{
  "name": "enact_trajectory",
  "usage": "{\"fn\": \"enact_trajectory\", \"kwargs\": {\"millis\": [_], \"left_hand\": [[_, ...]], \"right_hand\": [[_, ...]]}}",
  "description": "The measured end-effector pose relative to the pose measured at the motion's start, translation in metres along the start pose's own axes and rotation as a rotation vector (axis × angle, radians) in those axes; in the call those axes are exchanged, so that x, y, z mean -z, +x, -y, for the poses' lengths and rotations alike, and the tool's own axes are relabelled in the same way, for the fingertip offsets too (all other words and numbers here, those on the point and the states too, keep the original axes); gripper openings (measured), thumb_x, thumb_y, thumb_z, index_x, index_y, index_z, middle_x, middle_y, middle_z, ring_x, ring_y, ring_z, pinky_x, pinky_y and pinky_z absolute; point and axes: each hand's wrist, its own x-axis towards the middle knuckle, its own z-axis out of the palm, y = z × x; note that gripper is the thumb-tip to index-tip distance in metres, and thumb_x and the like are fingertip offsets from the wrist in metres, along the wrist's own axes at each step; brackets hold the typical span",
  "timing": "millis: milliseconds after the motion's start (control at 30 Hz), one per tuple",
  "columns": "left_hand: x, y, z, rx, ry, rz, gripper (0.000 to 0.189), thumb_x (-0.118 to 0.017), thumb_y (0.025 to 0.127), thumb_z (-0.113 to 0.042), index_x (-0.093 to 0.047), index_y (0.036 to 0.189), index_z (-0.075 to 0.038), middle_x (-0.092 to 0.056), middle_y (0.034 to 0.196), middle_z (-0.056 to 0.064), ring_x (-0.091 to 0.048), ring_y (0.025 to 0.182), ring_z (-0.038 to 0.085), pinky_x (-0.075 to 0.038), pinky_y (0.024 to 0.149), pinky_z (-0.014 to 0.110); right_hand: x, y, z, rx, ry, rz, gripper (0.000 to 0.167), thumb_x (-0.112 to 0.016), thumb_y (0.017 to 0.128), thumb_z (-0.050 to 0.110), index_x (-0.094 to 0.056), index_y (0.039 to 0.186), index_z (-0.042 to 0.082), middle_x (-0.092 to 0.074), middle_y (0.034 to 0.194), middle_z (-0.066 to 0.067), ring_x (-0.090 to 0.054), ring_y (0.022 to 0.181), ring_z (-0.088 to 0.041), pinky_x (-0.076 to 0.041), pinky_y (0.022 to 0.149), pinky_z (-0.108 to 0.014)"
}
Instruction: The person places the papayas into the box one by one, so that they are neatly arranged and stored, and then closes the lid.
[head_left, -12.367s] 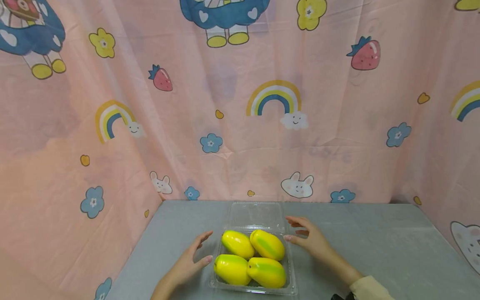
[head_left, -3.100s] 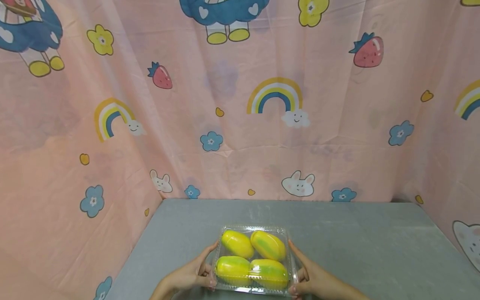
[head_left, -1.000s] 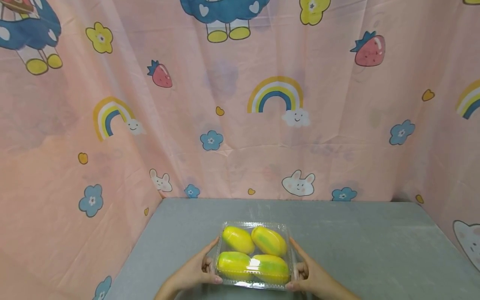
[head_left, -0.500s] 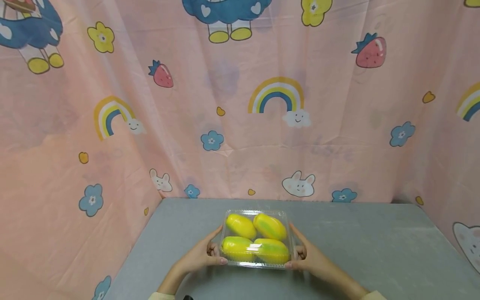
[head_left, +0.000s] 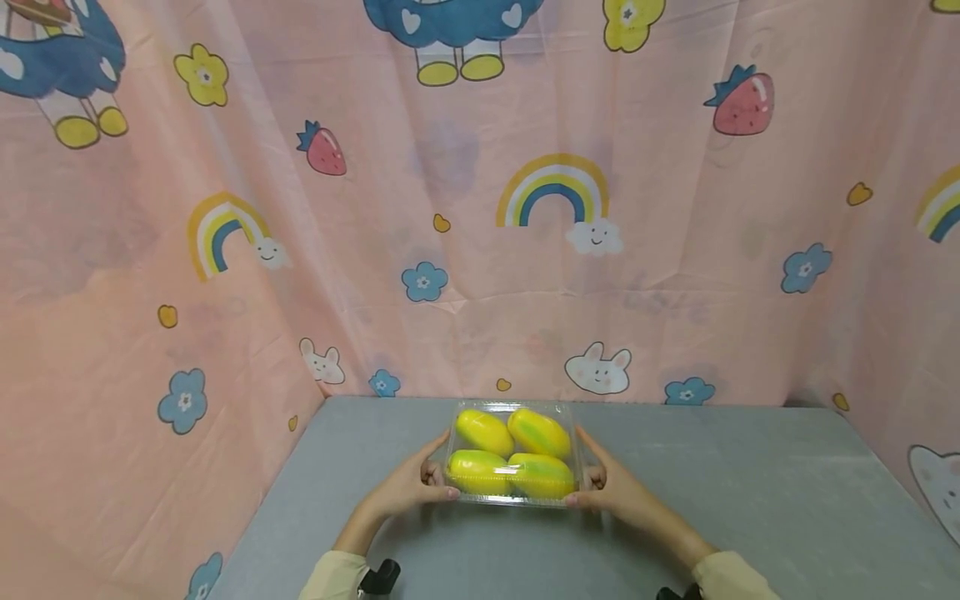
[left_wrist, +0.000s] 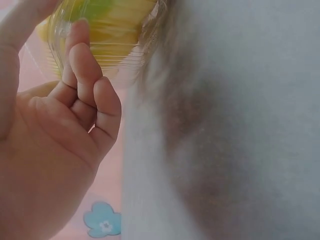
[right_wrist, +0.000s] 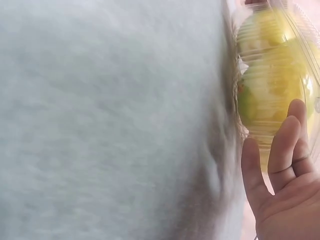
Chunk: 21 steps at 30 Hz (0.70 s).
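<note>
A clear plastic clamshell box (head_left: 516, 501), its lid down, holds several oblong yellow-green fruits (head_left: 480, 471) that look like mangoes or papayas, in two rows. My left hand (head_left: 405, 486) grips its left side, thumb at the near corner and index finger stretched along the side. On the opposite side my right hand (head_left: 618, 492) holds it in the same way. The left wrist view has the curled fingers (left_wrist: 85, 67) against the box's ribbed wall. In the right wrist view, fingertips (right_wrist: 295, 112) lie at the box wall, with the fruit visible through the plastic.
The grey tabletop (head_left: 750, 483) runs back to a pink patterned curtain (head_left: 480, 325), which also hangs along both sides. Dark camera mounts (head_left: 384, 575) show at the wrists beside the cream sleeves (head_left: 337, 575).
At first the lid stood open and both hands were apart from the box. Later the lid is down and both hands grip the sides. Since then the box has moved away toward the back.
</note>
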Motion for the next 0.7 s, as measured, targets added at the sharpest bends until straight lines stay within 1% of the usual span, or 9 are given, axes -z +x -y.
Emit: {"fn": "enact_trajectory", "kwargs": {"millis": [133,267,300,467,500,533,700], "left_hand": [[0.003,0.007,0.001,0.002,0.012,-0.014,0.098,-0.078,0.085,-0.025,-0.016,0.159,-0.013,-0.056,0.07,-0.005,-0.047,0.061,0.001,-0.04,0.061,0.017],[0.005,0.011,0.001,-0.012,-0.008,-0.01,0.096,-0.077,0.086,-0.021,-0.015,0.159,-0.01,-0.055,0.069,-0.004,-0.046,0.061,0.001,-0.04,0.06,0.017],[0.005,0.011,-0.002,-0.015,-0.018,-0.006,0.096,-0.076,0.086,-0.019,-0.015,0.159,-0.008,-0.055,0.069,-0.003,-0.046,0.06,0.001,-0.04,0.059,0.017],[0.004,0.013,0.003,-0.01,-0.027,0.0,0.096,-0.076,0.087,-0.019,-0.013,0.16,-0.011,-0.054,0.07,-0.003,-0.046,0.06,0.001,-0.04,0.058,0.017],[0.003,0.013,0.005,-0.011,-0.029,0.0,0.097,-0.076,0.087,-0.02,-0.013,0.16,-0.012,-0.055,0.07,-0.003,-0.046,0.06,0.001,-0.04,0.058,0.017],[0.002,0.014,0.01,-0.009,-0.027,-0.002,0.097,-0.076,0.087,-0.021,-0.013,0.16,-0.015,-0.055,0.07,-0.003,-0.046,0.06,0.001,-0.041,0.058,0.017],[0.0,0.013,0.013,-0.008,-0.047,-0.005,0.097,-0.076,0.087,-0.021,-0.013,0.16,-0.018,-0.055,0.072,-0.002,-0.047,0.061,0.001,-0.042,0.059,0.018]], "right_hand": [[0.003,0.006,0.0,0.023,0.001,0.003,0.114,-0.08,0.083,0.023,0.003,0.16,0.016,-0.05,0.063,0.002,-0.046,0.053,-0.006,-0.046,0.051,-0.025],[0.006,0.011,0.0,0.025,0.001,0.005,0.113,-0.079,0.083,0.023,0.004,0.16,0.015,-0.051,0.064,0.003,-0.047,0.054,-0.007,-0.046,0.052,-0.026],[0.006,0.012,0.0,0.024,-0.004,0.004,0.113,-0.079,0.084,0.023,0.004,0.16,0.015,-0.052,0.064,0.003,-0.047,0.055,-0.007,-0.046,0.052,-0.026],[0.008,0.015,-0.002,0.034,-0.018,0.009,0.113,-0.078,0.085,0.022,0.005,0.16,0.013,-0.052,0.064,0.003,-0.047,0.055,-0.006,-0.048,0.053,-0.027],[0.008,0.015,-0.002,0.036,-0.018,0.011,0.113,-0.078,0.084,0.022,0.005,0.16,0.014,-0.052,0.064,0.003,-0.048,0.055,-0.006,-0.048,0.053,-0.028],[0.008,0.015,-0.003,0.039,-0.016,0.012,0.113,-0.078,0.084,0.021,0.006,0.16,0.015,-0.053,0.064,0.003,-0.048,0.055,-0.007,-0.048,0.053,-0.028],[0.007,0.013,-0.003,0.025,-0.01,0.013,0.113,-0.079,0.084,0.022,0.005,0.16,0.02,-0.053,0.064,0.001,-0.048,0.056,-0.009,-0.046,0.051,-0.028]]}}
